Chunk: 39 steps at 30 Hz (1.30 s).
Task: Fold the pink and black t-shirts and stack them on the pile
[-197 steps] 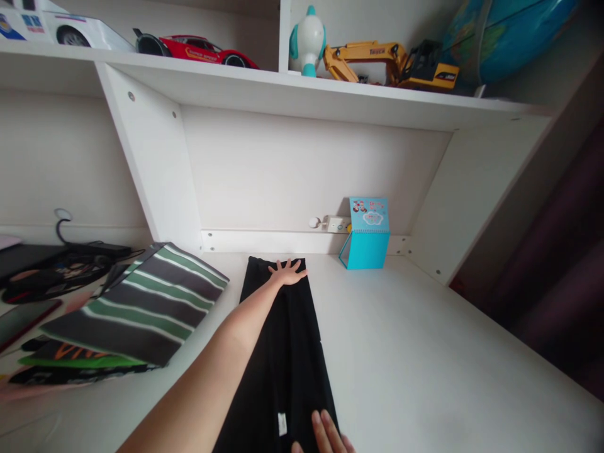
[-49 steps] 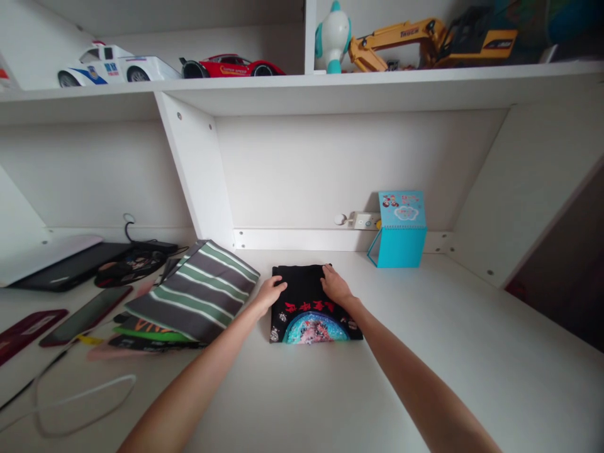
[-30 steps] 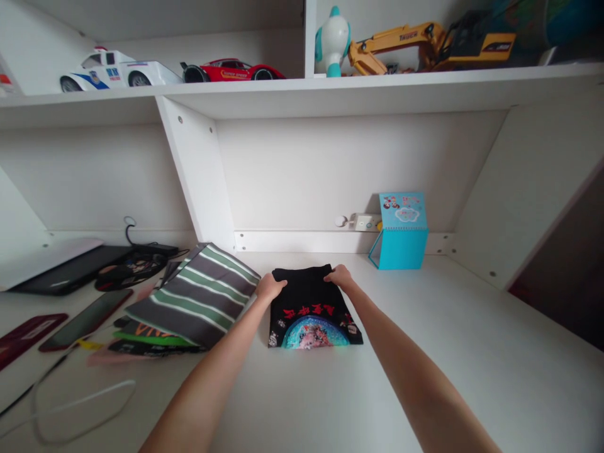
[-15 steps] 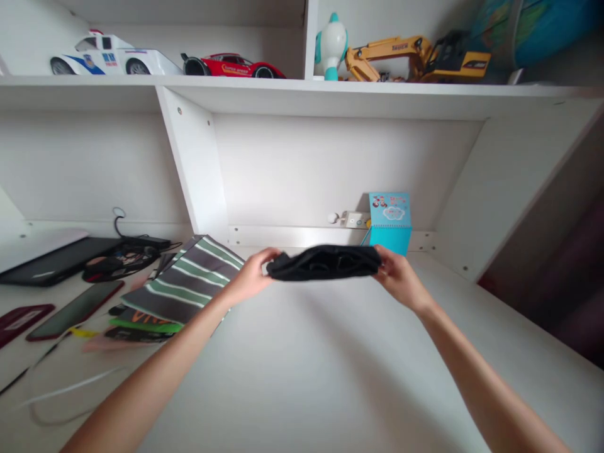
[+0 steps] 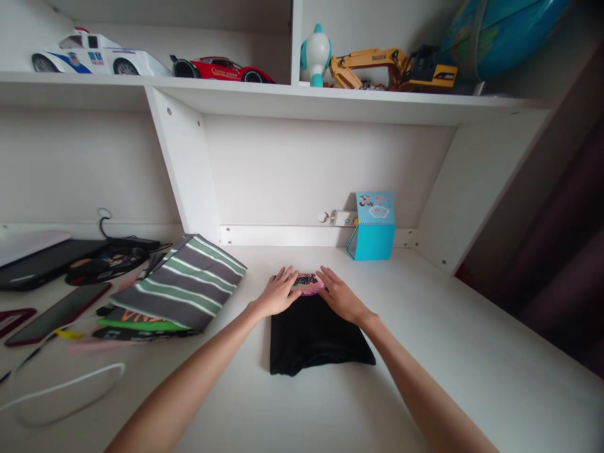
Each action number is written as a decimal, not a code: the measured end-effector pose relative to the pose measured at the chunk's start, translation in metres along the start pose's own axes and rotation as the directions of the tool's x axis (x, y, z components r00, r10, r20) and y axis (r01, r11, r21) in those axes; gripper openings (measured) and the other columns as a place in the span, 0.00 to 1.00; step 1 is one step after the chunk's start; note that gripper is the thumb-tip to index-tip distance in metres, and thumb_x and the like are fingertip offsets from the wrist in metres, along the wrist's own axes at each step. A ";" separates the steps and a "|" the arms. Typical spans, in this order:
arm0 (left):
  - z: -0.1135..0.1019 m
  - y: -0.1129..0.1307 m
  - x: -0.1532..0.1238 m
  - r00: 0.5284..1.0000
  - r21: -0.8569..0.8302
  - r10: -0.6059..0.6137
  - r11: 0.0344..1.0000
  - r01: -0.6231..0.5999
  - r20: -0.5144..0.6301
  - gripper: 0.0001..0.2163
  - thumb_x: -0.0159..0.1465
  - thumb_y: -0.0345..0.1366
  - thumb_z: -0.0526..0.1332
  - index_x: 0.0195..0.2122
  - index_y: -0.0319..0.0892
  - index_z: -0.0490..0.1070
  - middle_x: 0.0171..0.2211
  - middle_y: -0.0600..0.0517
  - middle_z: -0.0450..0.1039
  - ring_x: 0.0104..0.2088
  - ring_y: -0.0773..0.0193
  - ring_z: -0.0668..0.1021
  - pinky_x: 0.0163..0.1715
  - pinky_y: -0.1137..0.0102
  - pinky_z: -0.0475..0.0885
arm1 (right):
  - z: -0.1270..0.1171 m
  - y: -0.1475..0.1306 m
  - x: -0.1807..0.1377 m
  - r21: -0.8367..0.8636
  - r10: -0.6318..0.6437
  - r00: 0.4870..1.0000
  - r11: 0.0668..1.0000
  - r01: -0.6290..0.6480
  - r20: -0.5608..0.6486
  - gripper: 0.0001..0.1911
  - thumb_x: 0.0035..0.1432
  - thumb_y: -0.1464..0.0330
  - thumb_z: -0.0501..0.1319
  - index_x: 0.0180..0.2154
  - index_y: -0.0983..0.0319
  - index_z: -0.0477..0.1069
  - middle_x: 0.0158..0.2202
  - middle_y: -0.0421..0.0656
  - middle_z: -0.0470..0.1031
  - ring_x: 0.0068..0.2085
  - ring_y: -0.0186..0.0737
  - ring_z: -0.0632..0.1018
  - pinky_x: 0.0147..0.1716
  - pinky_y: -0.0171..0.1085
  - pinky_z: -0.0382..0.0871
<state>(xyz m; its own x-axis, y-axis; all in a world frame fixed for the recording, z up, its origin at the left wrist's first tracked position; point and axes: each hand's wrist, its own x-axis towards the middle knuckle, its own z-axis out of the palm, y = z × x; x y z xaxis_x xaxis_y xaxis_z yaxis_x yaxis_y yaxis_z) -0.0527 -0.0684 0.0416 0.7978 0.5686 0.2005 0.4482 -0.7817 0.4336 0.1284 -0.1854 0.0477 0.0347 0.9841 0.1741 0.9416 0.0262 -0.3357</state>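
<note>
A black shirt (image 5: 317, 336), folded into a small rectangle, lies flat on the white desk (image 5: 425, 352) in front of me. A strip of its coloured print (image 5: 306, 282) shows at the far edge. My left hand (image 5: 277, 293) rests flat on the far left part of the shirt, fingers spread. Beside it, my right hand (image 5: 340, 297) lies flat on the far right part. Neither hand grips the cloth.
A pile of folded clothes topped by a grey and green striped shirt (image 5: 182, 289) lies to the left. Further left are phones (image 5: 56, 306), a laptop (image 5: 38, 258) and a white cable (image 5: 61, 390). A blue box (image 5: 374, 228) stands at the back wall. Toy cars (image 5: 221, 67) and an excavator (image 5: 391, 67) sit on the shelf above.
The folded shirt was lifted in both hands half a second ago; now it lies on the desk turned over, plain black side up, with both hands pressed flat on it.
</note>
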 end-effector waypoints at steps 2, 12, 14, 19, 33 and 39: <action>0.018 -0.009 0.006 0.995 0.064 -0.086 0.994 0.083 0.052 0.30 0.61 0.50 0.49 0.62 0.43 0.47 0.63 0.45 0.39 0.62 0.48 0.44 0.55 0.48 0.42 | 0.020 -0.004 0.013 -0.028 0.024 0.997 0.999 -0.022 0.074 0.30 0.62 0.56 0.40 0.62 0.61 0.42 0.64 0.43 0.36 0.63 0.44 0.40 0.58 0.50 0.42; 0.013 -0.031 -0.019 0.993 0.017 -0.114 0.993 0.114 -0.031 0.21 0.64 0.47 0.46 0.57 0.50 0.57 0.61 0.48 0.50 0.61 0.55 0.53 0.56 0.48 0.38 | 0.015 0.017 0.023 0.003 -0.096 0.961 0.995 0.098 0.258 0.29 0.59 0.55 0.47 0.59 0.60 0.54 0.61 0.44 0.52 0.61 0.46 0.53 0.57 0.44 0.50; 0.012 -0.032 -0.021 0.990 -0.027 -0.115 0.993 0.113 -0.087 0.20 0.64 0.45 0.46 0.56 0.49 0.59 0.59 0.48 0.55 0.60 0.56 0.55 0.57 0.50 0.40 | 0.007 0.016 0.028 0.012 -0.133 0.961 0.991 0.135 0.242 0.24 0.60 0.58 0.47 0.57 0.57 0.59 0.58 0.43 0.58 0.59 0.45 0.59 0.56 0.43 0.52; 0.018 -0.021 -0.017 0.986 -0.002 -0.076 0.997 0.076 -0.151 0.22 0.64 0.46 0.47 0.58 0.47 0.56 0.61 0.47 0.52 0.61 0.56 0.51 0.57 0.51 0.39 | 0.011 0.003 0.043 0.030 -0.254 0.952 0.967 0.252 0.170 0.24 0.63 0.62 0.42 0.60 0.55 0.51 0.62 0.38 0.49 0.62 0.39 0.51 0.59 0.43 0.45; 0.028 -0.021 -0.019 0.991 0.124 -0.123 0.985 0.117 0.042 0.42 0.56 0.60 0.46 0.63 0.34 0.37 0.63 0.37 0.37 0.62 0.50 0.43 0.56 0.49 0.35 | 0.026 0.022 0.077 0.043 -0.218 0.943 0.976 0.214 0.252 0.27 0.63 0.54 0.37 0.61 0.53 0.42 0.63 0.37 0.41 0.63 0.37 0.43 0.59 0.47 0.33; 0.025 -0.017 -0.019 0.985 0.099 -0.168 0.982 0.164 0.036 0.45 0.55 0.61 0.48 0.63 0.32 0.36 0.63 0.36 0.37 0.62 0.48 0.42 0.56 0.48 0.35 | 0.032 0.016 0.091 0.067 -0.246 0.912 0.969 0.237 0.329 0.27 0.63 0.55 0.37 0.61 0.55 0.46 0.62 0.36 0.48 0.62 0.34 0.51 0.59 0.38 0.43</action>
<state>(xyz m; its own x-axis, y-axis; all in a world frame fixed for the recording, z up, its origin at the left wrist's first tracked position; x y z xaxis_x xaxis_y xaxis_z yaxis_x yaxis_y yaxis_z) -0.0654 -0.0721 0.0080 0.7253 0.6821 0.0930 0.6104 -0.6997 0.3711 0.1362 -0.0898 0.0288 -0.3098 0.9487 -0.0631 0.8983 0.2704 -0.3462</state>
